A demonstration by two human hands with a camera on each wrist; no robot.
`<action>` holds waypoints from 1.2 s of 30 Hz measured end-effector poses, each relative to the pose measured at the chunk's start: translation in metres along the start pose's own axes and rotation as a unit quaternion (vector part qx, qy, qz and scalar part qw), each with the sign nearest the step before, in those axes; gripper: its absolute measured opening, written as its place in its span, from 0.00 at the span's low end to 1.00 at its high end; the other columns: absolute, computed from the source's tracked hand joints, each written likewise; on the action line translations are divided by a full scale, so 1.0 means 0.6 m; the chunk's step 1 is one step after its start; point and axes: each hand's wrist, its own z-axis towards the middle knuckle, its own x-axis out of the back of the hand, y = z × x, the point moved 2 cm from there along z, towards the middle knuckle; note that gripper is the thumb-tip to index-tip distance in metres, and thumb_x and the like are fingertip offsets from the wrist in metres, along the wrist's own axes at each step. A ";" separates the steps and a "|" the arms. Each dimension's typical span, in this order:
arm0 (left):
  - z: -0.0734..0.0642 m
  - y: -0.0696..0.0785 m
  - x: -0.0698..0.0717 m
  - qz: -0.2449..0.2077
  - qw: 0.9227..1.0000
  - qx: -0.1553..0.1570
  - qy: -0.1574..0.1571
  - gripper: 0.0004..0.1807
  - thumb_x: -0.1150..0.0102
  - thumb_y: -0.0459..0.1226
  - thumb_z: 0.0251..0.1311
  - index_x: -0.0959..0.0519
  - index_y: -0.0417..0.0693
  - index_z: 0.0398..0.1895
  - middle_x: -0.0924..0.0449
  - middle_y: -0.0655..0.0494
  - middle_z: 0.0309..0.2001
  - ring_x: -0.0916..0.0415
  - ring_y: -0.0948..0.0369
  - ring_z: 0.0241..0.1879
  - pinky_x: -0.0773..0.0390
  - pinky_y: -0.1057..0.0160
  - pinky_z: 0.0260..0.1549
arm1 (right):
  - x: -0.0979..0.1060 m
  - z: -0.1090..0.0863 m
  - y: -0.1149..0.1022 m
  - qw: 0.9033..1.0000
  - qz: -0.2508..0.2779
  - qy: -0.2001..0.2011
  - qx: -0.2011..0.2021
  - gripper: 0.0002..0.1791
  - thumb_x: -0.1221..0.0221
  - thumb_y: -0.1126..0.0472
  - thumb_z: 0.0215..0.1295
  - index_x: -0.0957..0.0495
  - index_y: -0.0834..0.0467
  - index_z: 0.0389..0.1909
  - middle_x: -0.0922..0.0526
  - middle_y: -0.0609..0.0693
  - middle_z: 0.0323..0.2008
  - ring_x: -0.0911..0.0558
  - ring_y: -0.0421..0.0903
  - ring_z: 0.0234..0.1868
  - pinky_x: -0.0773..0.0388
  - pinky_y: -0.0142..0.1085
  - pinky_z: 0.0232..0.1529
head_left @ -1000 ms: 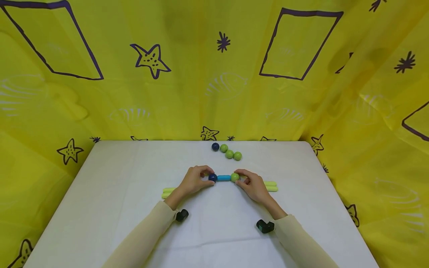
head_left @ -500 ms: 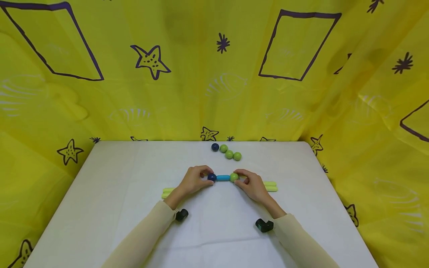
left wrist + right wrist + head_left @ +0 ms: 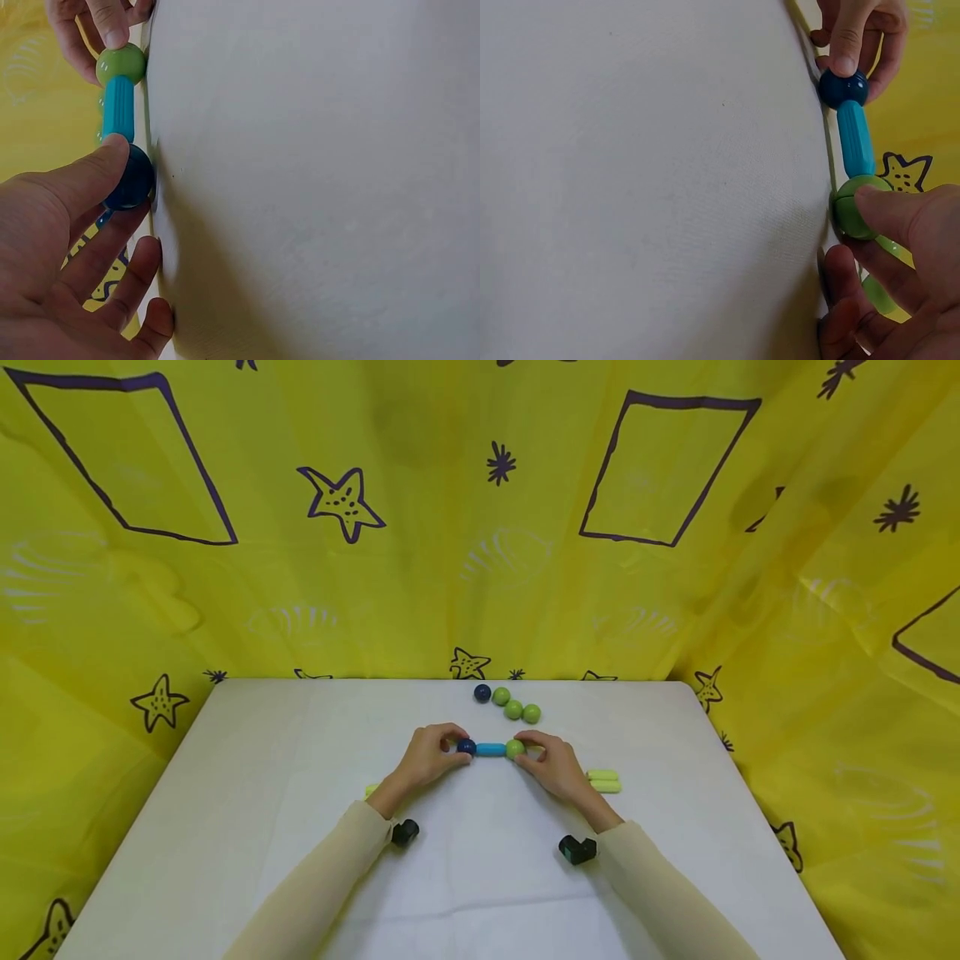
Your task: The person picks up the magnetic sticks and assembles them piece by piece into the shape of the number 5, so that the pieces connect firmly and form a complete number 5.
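**Early-stage joining: three parts in line, others apart**

Nearest the viewer, two beige sleeves (image 3: 311, 885) reach in over the white tabletop (image 3: 480, 881), each with a small black wrist camera (image 3: 406, 833) at its cuff. Just beyond, pale yellow-green rods lie in two places: a pair (image 3: 604, 786) side by side beyond the right wrist, and an end (image 3: 371, 791) showing beside the left wrist, the rest being hidden by the arm.

At the centre, the left hand (image 3: 427, 758) pinches a dark blue ball (image 3: 467, 747) between thumb and fingers, and the right hand (image 3: 557, 768) pinches a green ball (image 3: 514, 749) likewise. A blue rod (image 3: 491, 749) lies between the balls, its ends meeting both, so that the three form one straight line across the tabletop. How firmly the ends are seated cannot be told.

Farther back, a loose dark blue ball (image 3: 482, 693) and three loose green balls (image 3: 501, 696) form a staggered row near the far edge, before a yellow curtain (image 3: 420, 593).

In judgement, one ball-rod-ball link appears made or nearly so; the yellow-green rods and four far balls are not yet joined to it.
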 end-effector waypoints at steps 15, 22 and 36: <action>0.034 -0.001 0.001 0.004 1.000 0.003 0.022 0.15 0.25 0.35 0.58 0.15 0.42 0.48 0.13 0.52 0.43 0.31 0.61 0.29 0.32 0.64 0.32 | -0.001 0.037 -0.001 1.000 -0.008 0.028 -0.013 0.21 0.34 0.63 0.68 0.20 0.59 0.61 0.16 0.58 0.57 0.29 0.43 0.18 0.30 0.36 0.26; 0.044 -0.005 0.000 0.007 1.000 0.014 0.025 0.16 0.25 0.35 0.58 0.15 0.43 0.49 0.13 0.52 0.44 0.31 0.60 0.29 0.32 0.64 0.33 | -0.002 0.044 -0.004 0.999 -0.019 0.041 -0.016 0.20 0.34 0.62 0.68 0.19 0.58 0.61 0.16 0.58 0.57 0.31 0.43 0.18 0.32 0.38 0.29; 0.048 -0.007 0.001 0.007 1.000 0.014 0.021 0.16 0.25 0.35 0.58 0.15 0.43 0.49 0.13 0.51 0.45 0.31 0.62 0.28 0.32 0.65 0.31 | -0.001 0.045 -0.003 0.998 -0.031 0.048 -0.021 0.20 0.33 0.60 0.68 0.18 0.55 0.60 0.15 0.55 0.56 0.22 0.48 0.32 0.26 0.48 0.46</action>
